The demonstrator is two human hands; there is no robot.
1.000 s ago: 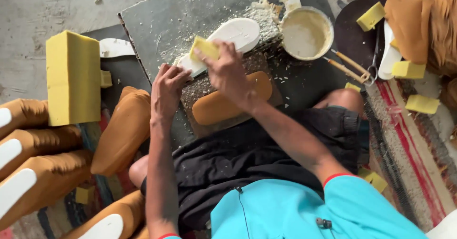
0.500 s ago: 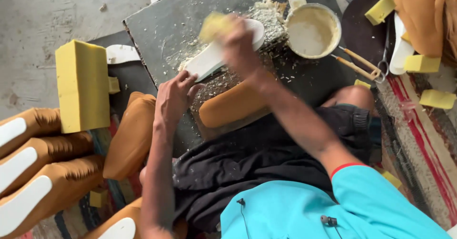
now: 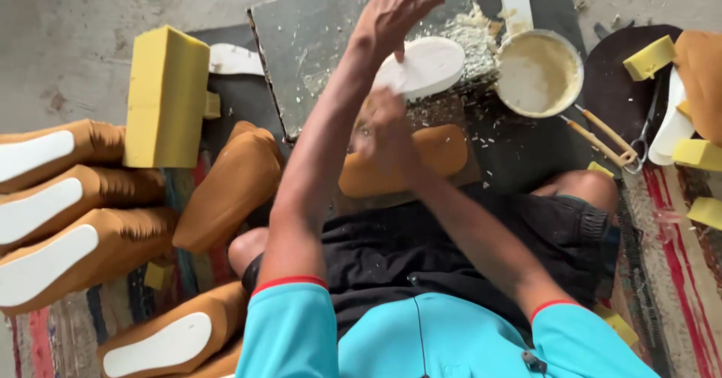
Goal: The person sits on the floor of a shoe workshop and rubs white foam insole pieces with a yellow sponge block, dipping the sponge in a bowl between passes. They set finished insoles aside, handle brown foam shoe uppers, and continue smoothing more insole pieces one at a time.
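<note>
I see the left hand [image 3: 397, 9] has lifted off the slab [image 3: 323, 39], fingers spread and holding nothing, while the blurred right hand [image 3: 383, 126] grips the white sole [image 3: 429, 66]. The yellow sponge it held earlier is gone; the glue bowl [image 3: 538, 73] sits at three o'clock.

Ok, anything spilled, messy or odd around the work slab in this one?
Yes: pale crumbs and scraps are strewn over the grey slab beside the bowl of cream paste, spilling onto the dark mat. The left hand is raised open above the white sole; the right hand is blurred.
</note>
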